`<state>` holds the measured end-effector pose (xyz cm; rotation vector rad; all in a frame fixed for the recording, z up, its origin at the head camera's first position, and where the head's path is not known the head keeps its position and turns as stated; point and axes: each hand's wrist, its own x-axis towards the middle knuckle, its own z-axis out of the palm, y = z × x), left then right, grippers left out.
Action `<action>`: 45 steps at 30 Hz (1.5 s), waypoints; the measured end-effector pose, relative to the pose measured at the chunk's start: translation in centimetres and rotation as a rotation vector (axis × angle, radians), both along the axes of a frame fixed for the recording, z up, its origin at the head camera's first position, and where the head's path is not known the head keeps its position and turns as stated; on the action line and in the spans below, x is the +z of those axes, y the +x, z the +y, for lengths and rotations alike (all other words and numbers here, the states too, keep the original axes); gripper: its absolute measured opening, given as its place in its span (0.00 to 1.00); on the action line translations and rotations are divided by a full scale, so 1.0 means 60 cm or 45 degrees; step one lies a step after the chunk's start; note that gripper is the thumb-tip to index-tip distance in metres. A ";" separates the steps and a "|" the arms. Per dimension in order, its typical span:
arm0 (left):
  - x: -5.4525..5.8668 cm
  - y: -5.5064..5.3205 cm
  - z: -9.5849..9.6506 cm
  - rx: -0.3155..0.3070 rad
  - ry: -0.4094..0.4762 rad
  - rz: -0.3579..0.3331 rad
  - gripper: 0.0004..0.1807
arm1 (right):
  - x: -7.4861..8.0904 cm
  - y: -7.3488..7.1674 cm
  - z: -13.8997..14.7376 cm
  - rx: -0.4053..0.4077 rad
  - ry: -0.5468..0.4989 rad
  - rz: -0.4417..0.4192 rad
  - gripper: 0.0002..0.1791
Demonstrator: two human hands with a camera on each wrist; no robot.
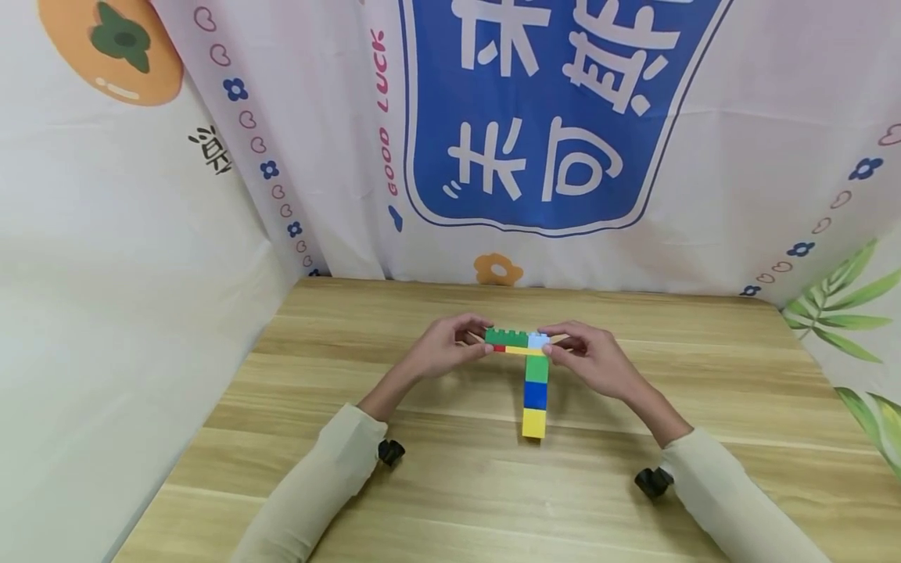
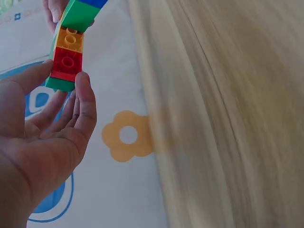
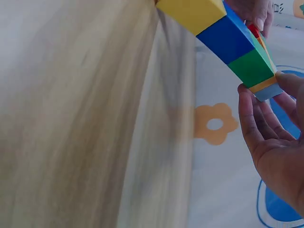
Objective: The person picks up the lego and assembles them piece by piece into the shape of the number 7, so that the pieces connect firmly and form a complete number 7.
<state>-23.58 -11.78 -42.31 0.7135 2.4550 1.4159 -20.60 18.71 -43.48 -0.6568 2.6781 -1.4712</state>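
Note:
Toy building bricks are joined into an upside-down L. Its upright stacks a yellow brick (image 1: 533, 424), a blue brick (image 1: 536, 395) and a green brick (image 1: 537, 368). Along the top runs a thin layer with a red brick (image 2: 66, 63) and an orange-yellow brick (image 2: 70, 40), under a long green brick (image 1: 507, 338) and a light blue brick (image 1: 538, 340). My left hand (image 1: 445, 344) pinches the bar's free left end between thumb and fingers. At the corner above the upright, my right hand (image 1: 590, 358) pinches the light blue end. Whether the yellow brick touches the table is unclear.
The wooden table (image 1: 422, 500) reaches back to a printed cloth (image 1: 338, 156) hanging behind it. White cloth (image 1: 141, 313) also hangs at the left side. A small black device (image 1: 391, 452) sits at the left wrist and another black device (image 1: 654, 482) at the right.

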 end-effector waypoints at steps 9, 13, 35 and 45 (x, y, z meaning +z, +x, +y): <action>-0.019 -0.038 -0.005 -0.032 -0.119 -0.013 0.20 | -0.022 -0.036 -0.005 0.013 0.042 -0.080 0.21; -0.019 -0.048 -0.006 -0.038 -0.184 -0.039 0.20 | -0.029 -0.051 -0.011 0.018 0.080 -0.087 0.20; -0.026 -0.057 0.006 -0.030 -0.264 -0.220 0.20 | -0.051 -0.064 -0.014 0.052 0.253 -0.144 0.21; -0.029 -0.058 -0.002 -0.047 -0.255 -0.217 0.23 | -0.046 -0.062 -0.017 0.086 0.265 -0.169 0.24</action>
